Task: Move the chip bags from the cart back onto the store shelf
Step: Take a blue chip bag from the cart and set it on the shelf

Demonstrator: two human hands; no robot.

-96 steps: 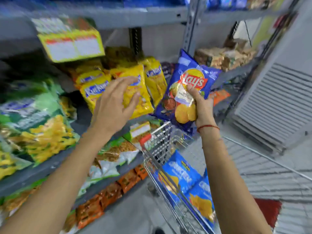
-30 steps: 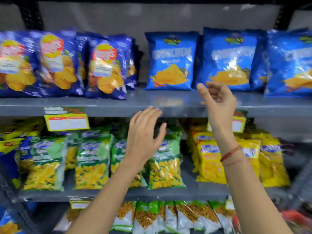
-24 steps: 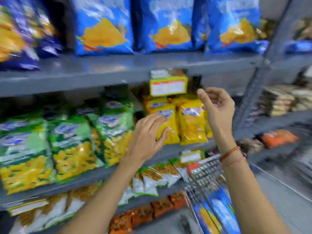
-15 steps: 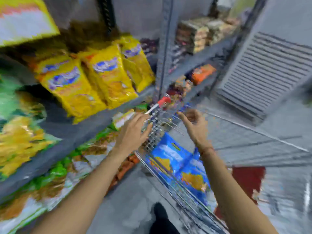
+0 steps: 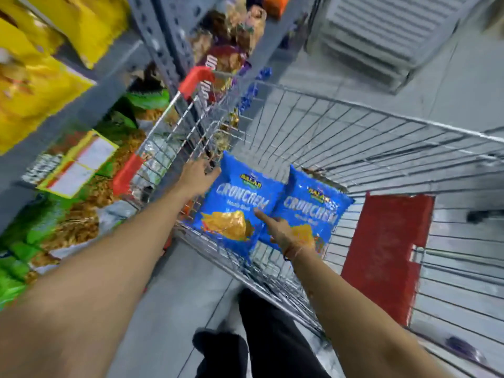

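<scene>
Nearest, two bare forearms are extended down and forward from the bottom edge toward the cart; a dark trouser leg is seen between them over the grey floor.

Right hand: laid on the seam where two blue chip bags overlap, forefinger stretched onto the left bag, other fingers curled under. Nothing is clamped; whether the fingertips press on the foil cannot be told through the blur.

Left hand: fingers spread apart at the far left corner of the left bag, beside the cart's wire side. No pinch is closed on the bag yet.

Both bags lie flat in the near part of the cart basket, the right bag tucked partly under the left one. No other bag is seen in the basket.

Change noted: 3.2 s ago a blue Lay's bag was held in the right hand; 1.0 s ago both hands were empty at the shelf of blue bags. That bag is judged shelved, and the hands have been brought back down for the next pick. Two bags are judged to remain.

Farther left, the shelf is stocked with yellow and green packs; the blue-bag shelf is out of view above.
</scene>
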